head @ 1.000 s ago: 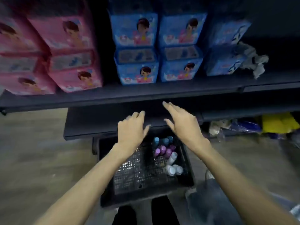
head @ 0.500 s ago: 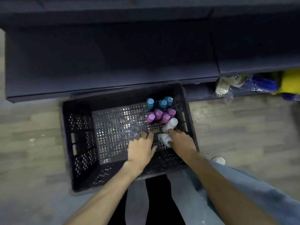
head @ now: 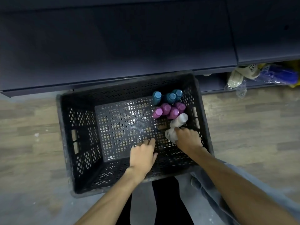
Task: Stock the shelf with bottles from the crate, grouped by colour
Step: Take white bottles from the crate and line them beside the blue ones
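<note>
1. Left hand (head: 142,155) — inside the crate (head: 81,143), fingers loosely spread over the mesh floor, holding nothing.
2. Bottles stand in the crate's far-right corner: blue bottles (head: 170,97) rearmost, purple bottles (head: 168,111) in front of them, white bottles (head: 179,120) nearest the person.
3. Right hand (head: 188,140) — the nearer hand; its fingers rest on the closest white bottle (head: 169,135), grip not fully visible. That bottle appears tilted, long axis leaning left.
4. Shelf (head: 113,46) lies directly beyond the crate, unstocked.
</note>
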Motion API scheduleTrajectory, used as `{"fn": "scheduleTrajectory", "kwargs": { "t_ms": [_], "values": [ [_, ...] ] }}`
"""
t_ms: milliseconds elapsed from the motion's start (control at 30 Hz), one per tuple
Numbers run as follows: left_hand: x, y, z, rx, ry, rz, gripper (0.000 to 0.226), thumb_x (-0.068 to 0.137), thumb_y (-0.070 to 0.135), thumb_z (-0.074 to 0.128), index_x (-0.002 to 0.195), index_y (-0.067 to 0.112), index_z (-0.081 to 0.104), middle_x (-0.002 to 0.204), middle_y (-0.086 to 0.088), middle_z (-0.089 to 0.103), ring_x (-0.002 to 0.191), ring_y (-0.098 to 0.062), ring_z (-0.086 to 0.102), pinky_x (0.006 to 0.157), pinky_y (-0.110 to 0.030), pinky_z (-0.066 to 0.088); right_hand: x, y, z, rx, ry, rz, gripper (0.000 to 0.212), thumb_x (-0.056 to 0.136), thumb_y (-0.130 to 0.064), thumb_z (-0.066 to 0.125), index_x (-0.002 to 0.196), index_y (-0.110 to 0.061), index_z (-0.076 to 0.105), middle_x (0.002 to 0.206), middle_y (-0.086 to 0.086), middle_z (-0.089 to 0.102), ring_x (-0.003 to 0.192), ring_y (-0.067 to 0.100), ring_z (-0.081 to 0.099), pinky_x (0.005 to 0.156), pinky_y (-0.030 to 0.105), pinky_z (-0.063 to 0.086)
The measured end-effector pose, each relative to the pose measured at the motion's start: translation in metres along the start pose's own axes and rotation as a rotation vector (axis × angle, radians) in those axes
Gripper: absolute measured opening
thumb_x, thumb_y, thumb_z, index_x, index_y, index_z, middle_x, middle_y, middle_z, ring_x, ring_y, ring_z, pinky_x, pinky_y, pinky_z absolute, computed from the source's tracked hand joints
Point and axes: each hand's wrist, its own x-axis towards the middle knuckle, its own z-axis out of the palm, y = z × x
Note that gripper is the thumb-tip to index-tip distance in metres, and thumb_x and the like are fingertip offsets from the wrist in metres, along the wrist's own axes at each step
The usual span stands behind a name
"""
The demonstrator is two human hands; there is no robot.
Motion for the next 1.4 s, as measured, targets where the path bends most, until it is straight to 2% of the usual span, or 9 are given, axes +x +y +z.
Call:
{"fn": "scheduleTrajectory", "kwargs": {
  "t_ms": [267,433,567,700,867,967,1067,1267,1400],
  "values": [
    [-0.001,0.004,-0.018,0.047,0.040,0.056,0.050,0.094,0.037,0.056,0.136,0.016,0.037,0.120,-0.004,0.060,0.103,-0.026,0.064,0.075,-0.036,0.051,-0.022,0.004,-0.059,0.201,0.129,-0.001,0.053,0.084,-0.037,0.067,0.135,-0.031,0.053,0.119,0.004,0.065,0.106,0.028,0.063,0.084,0.036,0.049],
    [-0.023,0.005,-0.056,0.033,0.067,0.016,0.070,0.093,0.036,0.058,0.147,0.011,0.022,0.120,-0.007,0.061,0.103,-0.029,0.064,0.076,-0.038,0.051,-0.058,-0.013,-0.115,0.196,0.219,-0.100,0.047,0.079,-0.038,0.070,0.124,-0.032,0.059,0.113,0.001,0.067,0.103,0.029,0.064,0.084,0.038,0.052],
    [-0.052,0.008,-0.108,-0.081,0.163,-0.017,0.077,0.089,0.042,0.062,0.147,0.014,0.019,0.127,-0.005,0.057,0.106,-0.027,0.063,0.077,-0.039,0.051,-0.105,-0.030,-0.175,0.196,0.329,-0.182,0.040,0.074,-0.047,0.064,0.110,-0.027,0.062,0.102,0.001,0.070,0.097,0.030,0.066,0.078,0.037,0.052],
    [-0.076,0.004,-0.160,-0.358,0.354,0.028,0.066,0.084,0.050,0.066,0.136,0.024,0.034,0.121,0.006,0.056,0.105,-0.019,0.061,0.079,-0.038,0.053,-0.154,-0.042,-0.238,0.263,0.463,-0.195,0.045,0.069,-0.062,0.057,0.088,-0.022,0.063,0.078,-0.001,0.068,0.078,0.027,0.064,0.070,0.035,0.050],
    [-0.104,-0.011,-0.227,-0.671,0.567,0.190,0.036,0.079,0.051,0.068,0.106,0.030,0.058,0.091,0.014,0.061,0.079,-0.006,0.058,0.070,-0.032,0.051,-0.201,-0.057,-0.309,0.252,0.643,-0.210,0.053,0.065,-0.071,0.052,0.072,-0.019,0.059,0.065,-0.001,0.063,0.069,0.026,0.061,0.066,0.038,0.052],
    [-0.121,-0.021,-0.272,-0.626,0.615,0.282,0.031,0.079,0.049,0.070,0.103,0.031,0.060,0.086,0.017,0.061,0.076,-0.003,0.056,0.069,-0.025,0.048,-0.227,-0.064,-0.346,0.255,0.740,-0.244,0.061,0.065,-0.081,0.042,0.073,-0.023,0.058,0.067,-0.004,0.064,0.070,0.023,0.062,0.066,0.037,0.053],
    [-0.137,-0.029,-0.318,-0.601,0.687,0.326,0.033,0.079,0.050,0.069,0.106,0.032,0.061,0.091,0.015,0.064,0.081,-0.005,0.060,0.072,-0.029,0.051,-0.253,-0.072,-0.383,0.281,0.824,-0.300,0.069,0.065,-0.086,0.036,0.078,-0.022,0.060,0.071,-0.005,0.066,0.072,0.020,0.061,0.068,0.036,0.052],
    [-0.175,-0.038,-0.396,-0.565,0.809,0.377,0.030,0.077,0.050,0.071,0.098,0.031,0.062,0.084,0.015,0.066,0.078,-0.007,0.062,0.071,-0.036,0.053,-0.307,-0.093,-0.449,0.194,1.001,-0.330,0.062,0.074,-0.082,0.047,0.071,-0.021,0.056,0.065,-0.007,0.060,0.067,0.019,0.058,0.060,0.033,0.047],
    [-0.201,-0.035,-0.439,-0.572,0.919,0.410,0.035,0.074,0.053,0.070,0.093,0.025,0.062,0.079,0.010,0.067,0.073,-0.011,0.063,0.066,-0.042,0.053,-0.342,-0.110,-0.492,0.165,1.104,-0.362,0.058,0.076,-0.074,0.058,0.069,-0.017,0.055,0.067,-0.002,0.059,0.071,0.023,0.056,0.065,0.035,0.047]
  ]
}}
